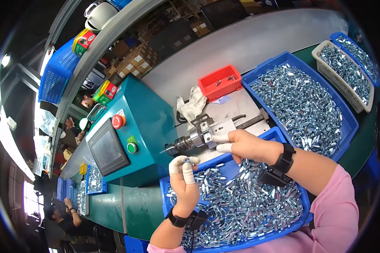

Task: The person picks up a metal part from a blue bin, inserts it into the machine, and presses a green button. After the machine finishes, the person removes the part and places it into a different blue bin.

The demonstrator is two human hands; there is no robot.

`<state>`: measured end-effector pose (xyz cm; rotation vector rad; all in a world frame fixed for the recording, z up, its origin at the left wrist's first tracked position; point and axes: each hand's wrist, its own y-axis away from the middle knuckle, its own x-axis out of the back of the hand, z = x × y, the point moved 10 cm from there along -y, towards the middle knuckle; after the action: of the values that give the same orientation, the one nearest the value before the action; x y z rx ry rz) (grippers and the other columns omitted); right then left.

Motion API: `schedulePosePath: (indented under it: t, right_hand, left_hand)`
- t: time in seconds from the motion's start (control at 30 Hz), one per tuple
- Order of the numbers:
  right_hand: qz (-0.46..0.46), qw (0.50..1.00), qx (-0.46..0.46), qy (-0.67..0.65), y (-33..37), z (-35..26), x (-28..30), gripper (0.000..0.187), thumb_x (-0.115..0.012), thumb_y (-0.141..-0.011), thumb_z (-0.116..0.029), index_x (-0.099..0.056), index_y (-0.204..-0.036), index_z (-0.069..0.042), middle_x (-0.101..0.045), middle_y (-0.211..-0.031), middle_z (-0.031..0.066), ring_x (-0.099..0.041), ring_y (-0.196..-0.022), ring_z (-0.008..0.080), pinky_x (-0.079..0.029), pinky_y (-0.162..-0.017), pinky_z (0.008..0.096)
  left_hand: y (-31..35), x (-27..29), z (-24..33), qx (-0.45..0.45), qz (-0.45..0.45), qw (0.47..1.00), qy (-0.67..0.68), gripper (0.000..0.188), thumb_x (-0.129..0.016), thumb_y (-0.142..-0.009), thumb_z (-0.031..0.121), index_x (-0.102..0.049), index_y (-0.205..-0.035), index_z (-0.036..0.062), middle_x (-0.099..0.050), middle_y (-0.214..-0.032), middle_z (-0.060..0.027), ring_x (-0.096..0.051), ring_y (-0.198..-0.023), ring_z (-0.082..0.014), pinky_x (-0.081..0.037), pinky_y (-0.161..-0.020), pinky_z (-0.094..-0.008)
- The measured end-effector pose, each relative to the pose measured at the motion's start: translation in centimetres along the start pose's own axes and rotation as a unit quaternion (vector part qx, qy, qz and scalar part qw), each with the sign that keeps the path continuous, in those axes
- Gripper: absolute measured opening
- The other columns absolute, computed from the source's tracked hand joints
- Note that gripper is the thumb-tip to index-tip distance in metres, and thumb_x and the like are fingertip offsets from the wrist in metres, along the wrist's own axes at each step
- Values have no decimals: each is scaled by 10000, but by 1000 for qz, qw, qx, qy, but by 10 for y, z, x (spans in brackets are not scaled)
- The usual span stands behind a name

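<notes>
The left hand (183, 177) pinches a small metal part (186, 160) between thumb and forefinger, both in white finger covers, over the far edge of the near blue tray (278, 135) of metal parts, just below the chuck (185, 143) of the teal machine (152, 122). The right hand (247, 145) grips the metal lever block (213, 130) beside the chuck, its fingers closed on it. A red bin (220, 82) sits at the counter's far edge
</notes>
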<state>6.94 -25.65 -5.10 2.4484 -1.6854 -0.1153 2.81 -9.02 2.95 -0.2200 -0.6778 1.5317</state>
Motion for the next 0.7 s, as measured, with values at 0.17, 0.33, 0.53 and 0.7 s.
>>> schedulePosePath:
  t: [0.17, 0.33, 0.53, 0.7]
  right_hand:
    - [-47, 994, -41, -86, 2, 8, -11, 490, -551, -895, -167, -440, -1369, -115, -555, -646, 21, -538, -481, 94, -394, -457, 236]
    - [-51, 991, -41, -115, 5, 8, -12, 493, -528, -891, -106, -430, -1375, -112, -578, -696, 35, -547, -486, 100, -396, -451, 232]
    - [-45, 991, -24, -121, 6, 7, -15, 506, -525, -883, -80, -424, -1378, -111, -598, -727, 49, -555, -493, 106, -406, -451, 231]
    - [-48, 995, -29, -78, 6, 9, -18, 517, -534, -901, -106, -396, -1398, -141, -630, -826, 50, -559, -514, 94, -424, -466, 213]
  left_hand:
    - [6, -14, -31, 119, -41, 989, 80, 163, -437, -984, 165, -464, -1081, 37, -591, -889, -71, -524, -716, -100, -446, -689, -236]
    - [6, -18, -36, 136, -56, 984, 104, 164, -456, -980, 172, -468, -1083, 45, -588, -871, -65, -517, -667, -96, -443, -639, -228]
    - [6, -20, -40, 148, -59, 981, 115, 153, -456, -980, 158, -470, -1083, 45, -586, -875, -58, -508, -653, -88, -434, -625, -222]
    - [5, -20, -41, 149, -52, 980, 122, 148, -472, -966, 114, -466, -1090, 33, -592, -891, -57, -506, -652, -78, -437, -622, -209]
